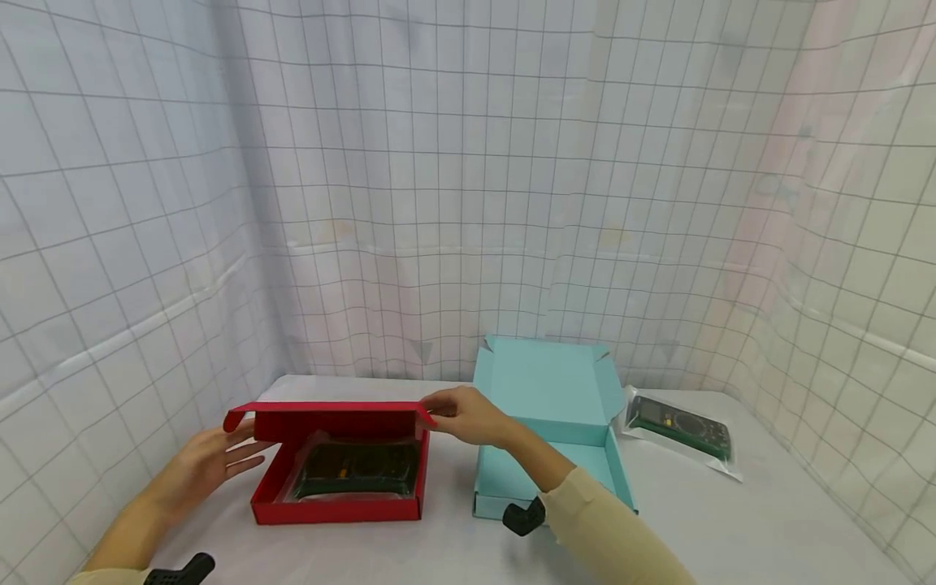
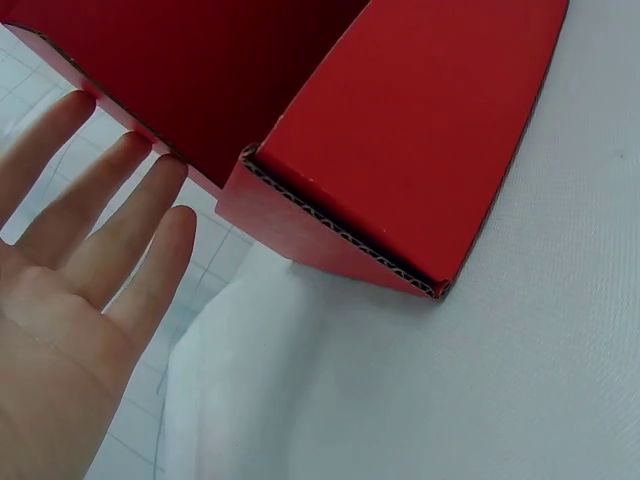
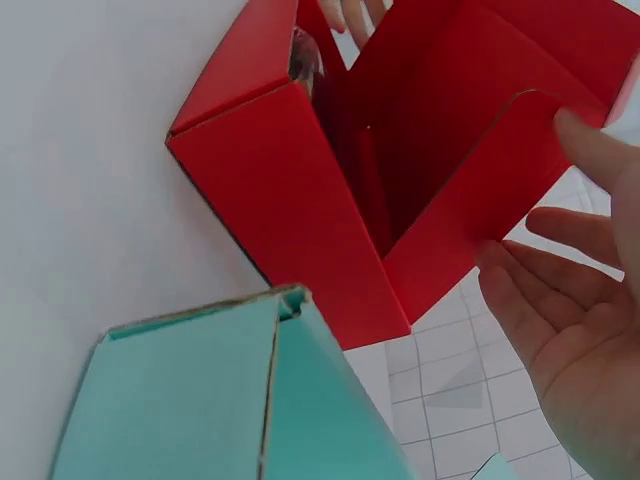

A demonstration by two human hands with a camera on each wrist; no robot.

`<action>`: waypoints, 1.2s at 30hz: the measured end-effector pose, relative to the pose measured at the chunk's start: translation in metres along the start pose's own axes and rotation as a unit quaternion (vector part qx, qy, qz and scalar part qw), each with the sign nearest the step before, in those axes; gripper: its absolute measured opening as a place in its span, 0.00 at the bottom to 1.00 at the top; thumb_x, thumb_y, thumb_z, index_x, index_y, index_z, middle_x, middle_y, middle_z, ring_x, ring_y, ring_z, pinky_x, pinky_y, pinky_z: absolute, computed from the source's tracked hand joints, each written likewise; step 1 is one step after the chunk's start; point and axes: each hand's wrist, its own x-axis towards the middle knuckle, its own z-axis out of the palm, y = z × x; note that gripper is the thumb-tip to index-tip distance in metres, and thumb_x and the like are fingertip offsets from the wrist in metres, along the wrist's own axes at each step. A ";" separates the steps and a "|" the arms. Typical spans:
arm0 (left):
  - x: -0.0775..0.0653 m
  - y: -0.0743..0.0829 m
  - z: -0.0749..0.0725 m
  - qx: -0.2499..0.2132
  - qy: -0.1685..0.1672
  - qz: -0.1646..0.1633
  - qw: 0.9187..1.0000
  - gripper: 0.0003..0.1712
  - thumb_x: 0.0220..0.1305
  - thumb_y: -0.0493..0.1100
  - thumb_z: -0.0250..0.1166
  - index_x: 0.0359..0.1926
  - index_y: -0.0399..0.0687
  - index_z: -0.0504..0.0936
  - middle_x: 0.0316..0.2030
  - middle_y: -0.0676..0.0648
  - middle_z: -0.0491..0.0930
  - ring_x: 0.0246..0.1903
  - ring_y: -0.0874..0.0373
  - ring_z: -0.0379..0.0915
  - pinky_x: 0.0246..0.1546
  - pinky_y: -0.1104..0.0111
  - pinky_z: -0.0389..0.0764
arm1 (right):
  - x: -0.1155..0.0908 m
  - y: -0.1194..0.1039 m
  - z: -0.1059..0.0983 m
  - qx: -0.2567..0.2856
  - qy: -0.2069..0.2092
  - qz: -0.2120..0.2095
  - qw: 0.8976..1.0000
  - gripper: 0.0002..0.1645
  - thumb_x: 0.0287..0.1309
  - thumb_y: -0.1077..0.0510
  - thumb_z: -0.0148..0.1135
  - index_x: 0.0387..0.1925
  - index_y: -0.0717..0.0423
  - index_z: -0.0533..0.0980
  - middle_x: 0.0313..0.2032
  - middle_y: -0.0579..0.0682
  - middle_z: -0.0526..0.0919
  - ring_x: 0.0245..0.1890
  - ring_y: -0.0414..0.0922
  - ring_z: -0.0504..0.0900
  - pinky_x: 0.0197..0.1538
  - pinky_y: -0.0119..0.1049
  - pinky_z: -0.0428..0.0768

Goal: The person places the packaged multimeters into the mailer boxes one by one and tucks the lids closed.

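A red cardboard box (image 1: pixel 336 511) holds a dark device in a clear bag (image 1: pixel 358 470). Its hinged lid (image 1: pixel 322 408) stands part-way up, side flaps folded down. My left hand (image 1: pixel 208 461) is at the lid's left side, its fingers extended; in the left wrist view the fingertips (image 2: pixel 172 168) touch the lid's edge. On the other side, my right hand (image 1: pixel 468 413) touches the lid's right flap (image 3: pixel 490 200), thumb at the flap's edge and fingertips near its fold. A light blue box (image 1: pixel 544 378) stands with its lid up, right of the red one.
A green and black multimeter (image 1: pixel 680 424) in a clear bag lies on the white table (image 1: pixel 790 528), right of the blue box. Gridded white curtains (image 1: pixel 439 203) enclose the back and both sides. My right forearm (image 1: pixel 607 528) passes over the blue box's front.
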 end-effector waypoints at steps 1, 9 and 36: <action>0.000 0.001 0.000 -0.028 -0.012 -0.001 1.000 0.37 0.80 0.33 0.21 0.73 0.43 0.73 0.69 0.47 0.75 0.67 0.50 0.71 0.67 0.59 0.71 | -0.001 -0.001 -0.001 0.013 0.001 0.007 1.000 0.20 0.74 0.52 0.62 0.59 0.57 0.82 0.52 0.45 0.86 0.49 0.39 0.86 0.53 0.33 0.83; -0.003 0.006 0.000 -0.199 -0.065 -0.013 0.978 0.39 0.79 0.40 0.16 0.72 0.31 0.67 0.73 0.40 0.66 0.73 0.38 0.59 0.74 0.48 0.55 | -0.005 -0.011 -0.001 0.145 0.008 0.069 0.987 0.24 0.78 0.49 0.56 0.58 0.65 0.82 0.51 0.53 0.86 0.51 0.53 0.87 0.52 0.41 0.85; -0.004 0.017 0.007 -0.002 0.035 -0.117 0.993 0.32 0.84 0.39 0.29 0.64 0.42 0.81 0.63 0.55 0.77 0.62 0.58 0.75 0.65 0.59 0.74 | -0.016 -0.024 0.017 0.026 0.004 0.120 0.992 0.27 0.69 0.41 0.65 0.60 0.51 0.84 0.48 0.37 0.85 0.49 0.41 0.80 0.49 0.42 0.84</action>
